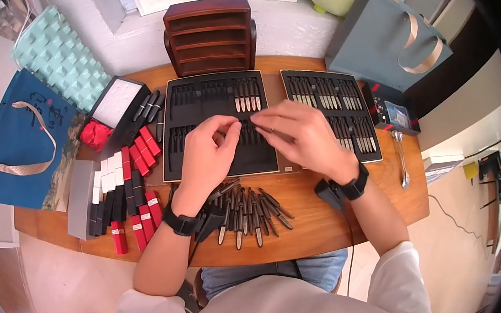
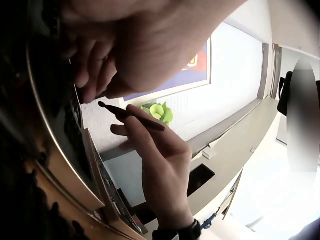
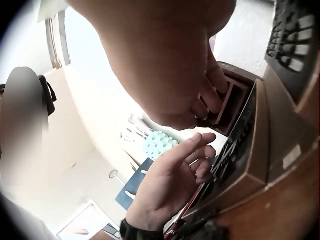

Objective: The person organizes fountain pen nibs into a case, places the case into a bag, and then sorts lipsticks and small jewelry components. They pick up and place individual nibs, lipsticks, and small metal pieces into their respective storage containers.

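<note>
My right hand (image 1: 304,133) pinches a dark, slim, pen-shaped piece (image 2: 114,109) between thumb and fingers, above the right side of a black slotted tray (image 1: 258,163). The piece has a small knob at one end and leans at a slant in the left wrist view. Over the same tray, my left hand (image 1: 206,149) has loosely bent fingers, with nothing visible in its grasp in the right wrist view (image 3: 170,180). Similar pieces with pale tips (image 1: 247,95) lie in the tray's upper right slots. A heap of dark pieces (image 1: 245,214) lies near the table's front edge.
A second slotted tray (image 1: 340,71) holds rows of pieces at the right. Red boxes (image 1: 139,158), black boxes and a blue bag (image 1: 21,148) stand left. Behind is a small wooden shelf (image 1: 209,35). A grey-blue bag (image 1: 369,46) and metal tongs-like item (image 1: 402,162) are right.
</note>
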The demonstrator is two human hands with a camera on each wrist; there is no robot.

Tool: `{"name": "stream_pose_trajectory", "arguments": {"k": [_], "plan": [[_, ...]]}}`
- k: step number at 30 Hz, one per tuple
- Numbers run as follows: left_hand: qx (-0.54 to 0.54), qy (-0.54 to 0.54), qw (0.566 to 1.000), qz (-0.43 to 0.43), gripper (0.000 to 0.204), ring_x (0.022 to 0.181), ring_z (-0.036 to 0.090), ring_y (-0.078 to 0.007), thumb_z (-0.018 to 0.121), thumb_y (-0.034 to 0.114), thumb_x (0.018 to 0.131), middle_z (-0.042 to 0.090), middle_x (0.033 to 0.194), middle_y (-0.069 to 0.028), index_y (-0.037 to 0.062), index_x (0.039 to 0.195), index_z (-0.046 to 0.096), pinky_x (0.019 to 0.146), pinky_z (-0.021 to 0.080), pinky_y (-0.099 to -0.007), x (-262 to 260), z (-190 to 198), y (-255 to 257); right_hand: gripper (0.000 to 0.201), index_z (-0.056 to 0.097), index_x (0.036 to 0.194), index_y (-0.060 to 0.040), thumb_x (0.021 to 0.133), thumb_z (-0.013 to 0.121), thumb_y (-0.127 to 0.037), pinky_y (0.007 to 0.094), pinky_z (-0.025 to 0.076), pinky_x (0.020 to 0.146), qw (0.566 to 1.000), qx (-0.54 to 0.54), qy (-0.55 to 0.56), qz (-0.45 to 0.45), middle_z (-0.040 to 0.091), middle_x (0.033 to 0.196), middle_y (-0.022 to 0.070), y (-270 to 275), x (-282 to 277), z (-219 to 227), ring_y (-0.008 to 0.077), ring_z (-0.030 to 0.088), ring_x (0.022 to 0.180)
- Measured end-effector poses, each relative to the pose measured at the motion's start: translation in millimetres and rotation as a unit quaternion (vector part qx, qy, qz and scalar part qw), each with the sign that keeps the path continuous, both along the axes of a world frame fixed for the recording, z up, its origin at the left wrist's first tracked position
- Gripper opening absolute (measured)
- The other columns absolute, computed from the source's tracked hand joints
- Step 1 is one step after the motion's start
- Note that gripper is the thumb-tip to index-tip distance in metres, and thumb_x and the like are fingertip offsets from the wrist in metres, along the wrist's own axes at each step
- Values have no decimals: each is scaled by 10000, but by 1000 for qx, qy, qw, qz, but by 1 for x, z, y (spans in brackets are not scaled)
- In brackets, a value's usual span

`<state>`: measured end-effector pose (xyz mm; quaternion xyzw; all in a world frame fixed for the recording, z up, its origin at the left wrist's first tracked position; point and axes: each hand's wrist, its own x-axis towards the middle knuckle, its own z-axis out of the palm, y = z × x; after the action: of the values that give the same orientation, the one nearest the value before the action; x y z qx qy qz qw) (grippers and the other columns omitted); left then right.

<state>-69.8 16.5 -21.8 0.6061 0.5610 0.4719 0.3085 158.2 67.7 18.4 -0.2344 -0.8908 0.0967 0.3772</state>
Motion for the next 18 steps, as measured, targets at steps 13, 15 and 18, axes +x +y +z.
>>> {"name": "stream_pose_trajectory", "arguments": {"k": [13,15,18], "plan": [[144,196,969,47,183,1284,700,-357,788,156,991,792,1290,-142,34,1127,791,1184,448,-492,-14,-21,7,210,857,1119,-45,956,790,-159,468,622,892,988,31,-127,-77,835,1105,127,91,-65,-24,339,751,1058],[128,215,967,36,229,1317,668,-338,773,163,1004,767,1339,-127,63,1210,768,1213,392,-504,-14,-21,6,221,857,1122,-40,944,792,-153,464,622,909,988,17,-136,-78,832,1143,130,92,-66,-24,340,747,1082],[99,239,965,33,297,1323,642,-326,756,163,1015,735,1374,-116,67,1295,726,1202,372,-512,-12,-15,4,247,857,1133,-29,918,792,-131,464,608,969,988,11,-145,-60,822,1219,129,96,-65,-29,345,731,1144]]}}
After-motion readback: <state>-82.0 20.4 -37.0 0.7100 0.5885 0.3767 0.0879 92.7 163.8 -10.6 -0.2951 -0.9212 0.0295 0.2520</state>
